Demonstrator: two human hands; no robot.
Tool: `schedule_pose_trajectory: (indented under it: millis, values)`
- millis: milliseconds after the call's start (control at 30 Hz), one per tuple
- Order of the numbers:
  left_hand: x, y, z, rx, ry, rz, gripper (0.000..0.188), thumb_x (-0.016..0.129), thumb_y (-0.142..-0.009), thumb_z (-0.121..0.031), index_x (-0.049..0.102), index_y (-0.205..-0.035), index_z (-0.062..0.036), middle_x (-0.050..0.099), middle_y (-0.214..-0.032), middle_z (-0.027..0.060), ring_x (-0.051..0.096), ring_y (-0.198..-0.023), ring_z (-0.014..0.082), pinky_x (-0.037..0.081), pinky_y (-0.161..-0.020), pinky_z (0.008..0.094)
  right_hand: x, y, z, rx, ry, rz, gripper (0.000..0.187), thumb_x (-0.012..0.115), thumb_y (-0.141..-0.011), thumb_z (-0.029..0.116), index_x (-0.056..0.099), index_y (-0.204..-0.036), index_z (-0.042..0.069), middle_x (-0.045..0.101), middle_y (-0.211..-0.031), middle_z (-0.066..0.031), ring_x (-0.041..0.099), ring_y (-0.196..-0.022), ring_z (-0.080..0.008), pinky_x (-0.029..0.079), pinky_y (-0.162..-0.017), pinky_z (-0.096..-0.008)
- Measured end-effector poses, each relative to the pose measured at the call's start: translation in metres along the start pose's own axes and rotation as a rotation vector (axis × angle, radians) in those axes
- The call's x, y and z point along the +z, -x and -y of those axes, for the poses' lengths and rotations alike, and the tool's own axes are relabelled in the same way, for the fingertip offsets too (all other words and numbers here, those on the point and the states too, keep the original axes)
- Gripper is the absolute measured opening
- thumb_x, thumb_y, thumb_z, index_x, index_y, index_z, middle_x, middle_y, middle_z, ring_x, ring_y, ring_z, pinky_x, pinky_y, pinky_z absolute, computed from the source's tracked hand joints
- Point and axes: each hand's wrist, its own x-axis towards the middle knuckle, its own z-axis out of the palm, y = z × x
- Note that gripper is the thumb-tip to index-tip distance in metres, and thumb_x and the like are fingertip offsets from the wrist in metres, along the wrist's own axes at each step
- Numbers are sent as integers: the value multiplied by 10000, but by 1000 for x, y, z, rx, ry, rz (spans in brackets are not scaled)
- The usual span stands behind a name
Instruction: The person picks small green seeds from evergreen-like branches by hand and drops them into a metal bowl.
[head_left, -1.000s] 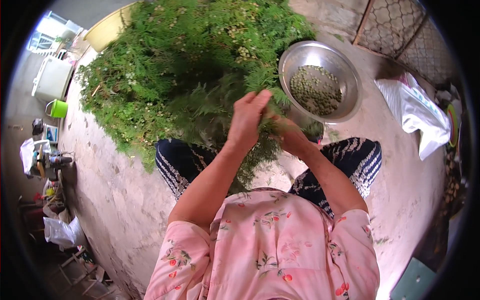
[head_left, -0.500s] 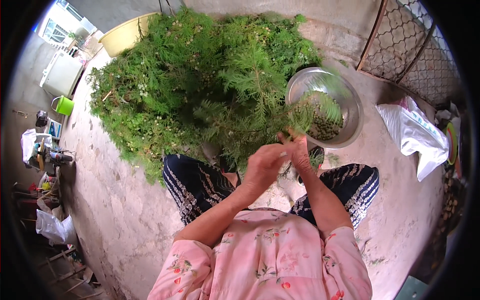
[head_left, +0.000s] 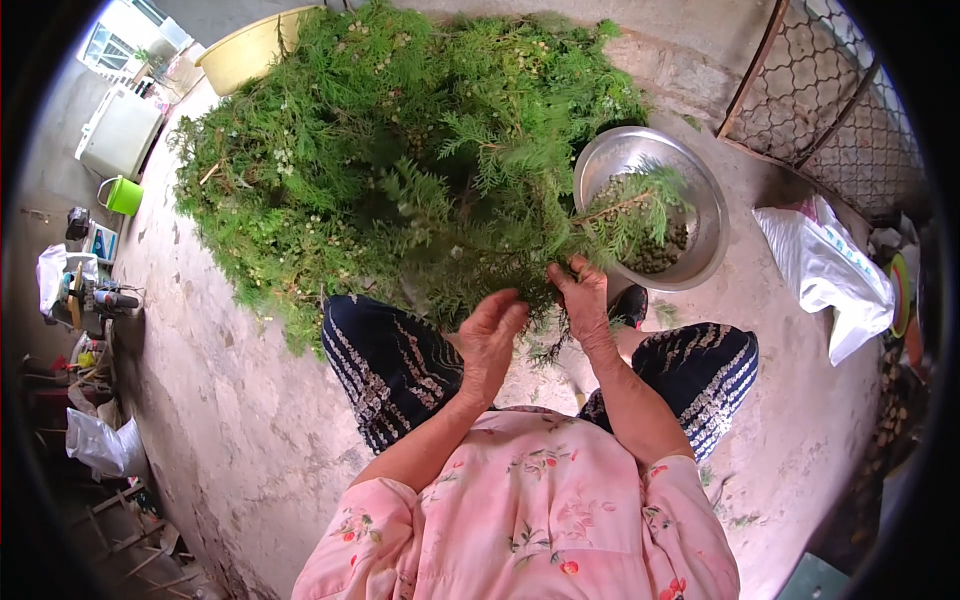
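Observation:
A leafy evergreen branch [head_left: 470,255] lies between my knees and the big heap of cut evergreen branches [head_left: 330,150]. My right hand [head_left: 585,298] pinches its stem with thumb and fingers. One spray of green leaves [head_left: 650,195] reaches over a round metal bowl [head_left: 708,220]. Inside the bowl lie many small round green-brown cones [head_left: 655,255]. My left hand [head_left: 490,335] is just left of the right one, fingers loosely bent and thumb apart, with nothing seen in it. Its fingertips are close to the leaves.
A yellow tub [head_left: 245,60] stands behind the heap. White sacks [head_left: 825,265] lie on the right, by a wire mesh panel [head_left: 810,90]. To the left are a green bucket [head_left: 122,195], a white chest [head_left: 120,130] and assorted clutter. The floor [head_left: 250,430] is bare concrete.
My hands, together before, have come apart: the left has drawn back to the left and loosened. The right still grips the stem. The leafy spray over the bowl has stopped blurring.

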Motion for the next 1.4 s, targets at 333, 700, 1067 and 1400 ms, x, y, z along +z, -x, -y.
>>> schedule_pose_trajectory:
  millis: [333,700,1067,1400]
  values:
    - [-10,-38,-34,214,275,-272,246,652,-788,-109,569,-1011,-45,604,-919,-9,523,-766,86,392,-753,243,15,20,21,36,-54,-7,135,647,-789,162,545,-746,84,518,-635,53,427,-510,-35,323,-422,-193]
    - [-7,-54,-33,208,329,-123,160,602,-830,-129,619,-928,-4,639,-903,80,609,-807,164,503,-747,303,-2,15,13,30,380,174,144,627,-782,112,598,-886,18,570,-686,-35,551,-646,-138,446,-587,-282]
    - [2,-46,-14,288,-99,-143,107,571,-854,-92,599,-853,12,592,-774,-2,532,-690,68,451,-631,211,44,2,53,-153,-134,218,246,662,-761,105,593,-928,-62,608,-770,-62,569,-668,-124,454,-594,-227]
    - [-2,-49,-12,145,75,-9,108,573,-847,-104,609,-869,-5,621,-779,20,564,-635,89,470,-584,236,25,1,55,304,-472,264,142,580,-826,112,576,-912,0,602,-755,-68,586,-608,-156,465,-533,-253]
